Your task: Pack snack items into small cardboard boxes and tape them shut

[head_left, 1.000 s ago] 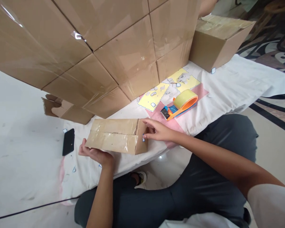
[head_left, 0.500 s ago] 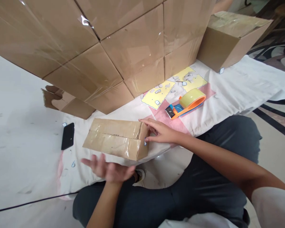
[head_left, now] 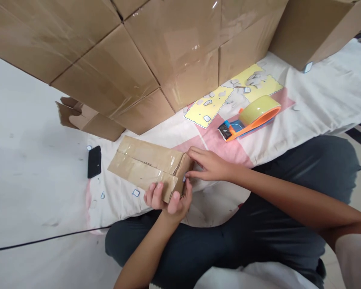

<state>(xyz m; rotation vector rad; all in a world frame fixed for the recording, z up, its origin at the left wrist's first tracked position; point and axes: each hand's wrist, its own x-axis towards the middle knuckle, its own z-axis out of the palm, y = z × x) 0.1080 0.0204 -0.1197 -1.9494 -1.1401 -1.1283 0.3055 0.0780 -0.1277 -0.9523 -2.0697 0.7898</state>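
A small cardboard box (head_left: 147, 160) with clear tape over its top seam lies on the cloth in front of me. My left hand (head_left: 170, 200) grips its near right corner, fingers on the top and front edge. At the box's right end, my right hand (head_left: 209, 163) has its fingers bent against the end face, near a small white-and-blue sticker (head_left: 184, 179). What the right fingertips pinch there, if anything, is too small to make out. To the right lies an orange and blue tape dispenser (head_left: 249, 120) with a wide roll of tape.
A tall stack of taped cardboard boxes (head_left: 186, 68) stands behind. An open box (head_left: 90, 120) is at its left foot and another box (head_left: 313, 32) at the right. Yellow sticker sheets (head_left: 209, 106) and a black phone (head_left: 94, 161) lie on the white-and-pink cloth (head_left: 327, 92).
My left hand has moved up and right from in front of the box and taken hold of its near right corner. The box has turned slightly. My right hand stays at its right end.
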